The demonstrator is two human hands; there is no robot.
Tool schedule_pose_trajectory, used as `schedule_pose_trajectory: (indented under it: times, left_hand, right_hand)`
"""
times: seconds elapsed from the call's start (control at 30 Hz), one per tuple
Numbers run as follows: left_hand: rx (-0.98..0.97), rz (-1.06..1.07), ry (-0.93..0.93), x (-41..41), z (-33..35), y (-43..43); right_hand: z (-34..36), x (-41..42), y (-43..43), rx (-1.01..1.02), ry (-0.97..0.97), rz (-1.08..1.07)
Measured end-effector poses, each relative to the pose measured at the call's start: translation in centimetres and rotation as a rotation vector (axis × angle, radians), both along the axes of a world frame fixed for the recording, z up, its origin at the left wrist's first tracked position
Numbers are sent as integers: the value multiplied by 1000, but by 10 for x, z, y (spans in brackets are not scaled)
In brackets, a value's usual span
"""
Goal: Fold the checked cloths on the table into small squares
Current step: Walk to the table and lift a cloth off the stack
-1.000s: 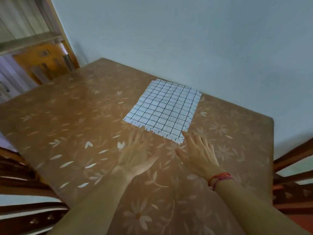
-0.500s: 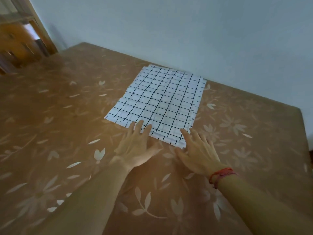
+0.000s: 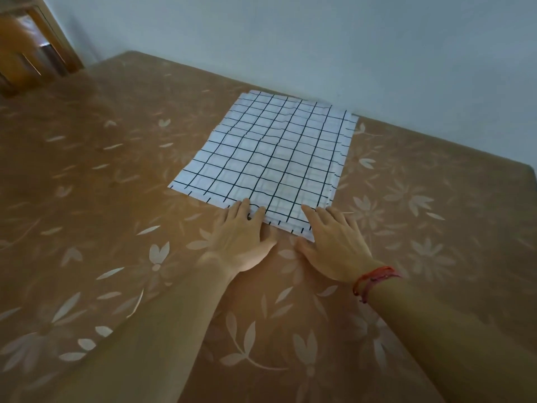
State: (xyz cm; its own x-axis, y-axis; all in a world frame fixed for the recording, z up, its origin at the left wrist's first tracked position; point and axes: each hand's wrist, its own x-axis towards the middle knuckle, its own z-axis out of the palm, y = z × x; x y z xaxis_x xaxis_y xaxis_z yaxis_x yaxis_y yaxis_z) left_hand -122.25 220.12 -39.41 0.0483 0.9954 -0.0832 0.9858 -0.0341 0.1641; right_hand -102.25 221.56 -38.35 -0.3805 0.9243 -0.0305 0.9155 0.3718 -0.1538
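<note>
A stack of white cloths with a black check (image 3: 270, 158) lies flat on the table, its far edge near the wall. Layered edges show at its right side and near corner. My left hand (image 3: 241, 237) lies palm down with straight fingers, its fingertips on the near edge of the cloths. My right hand (image 3: 334, 239), with red threads at the wrist, lies flat beside it, its fingertips touching the near right corner. Neither hand grips anything.
The table (image 3: 101, 228) wears a brown covering with pale flowers and runs up to a pale wall (image 3: 319, 39). A wooden chair or shelf frame (image 3: 32, 50) stands at the far left corner.
Both hands have slid forward from the bare table onto the near edge of the cloths. The view has moved closer and turned slightly right.
</note>
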Motion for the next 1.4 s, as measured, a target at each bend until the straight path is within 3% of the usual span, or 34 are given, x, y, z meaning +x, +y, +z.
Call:
schedule_pose_trajectory:
  times: [0.13, 0.4, 0.57, 0.73, 0.9, 1.07, 1.2, 1.4]
  left_hand:
    - [220, -27, 27, 3, -4, -10]
    - [325, -106, 70, 9, -4, -32]
    - [296, -112, 117, 10, 0, -43]
    - [316, -141, -93, 14, 24, -71]
    - [330, -187, -91, 17, 69, -114]
    - [305, -211, -114, 14, 100, -169]
    - [175, -53, -108, -6, 111, -204]
    - [91, 128, -96, -25, 126, -247]
  right_hand:
    - [-1, 0, -11, 70, 6, -14]
    - [5, 5, -36, 78, -58, -15]
    - [11, 10, -47, 102, -91, -8]
    - [26, 14, -74, 8, 46, -57]
    - [47, 21, -101, 33, 93, -126]
    - [80, 47, -143, -75, 291, -205]
    - [103, 67, -183, -90, 382, -231]
    - [111, 102, -232, -172, 355, -325]
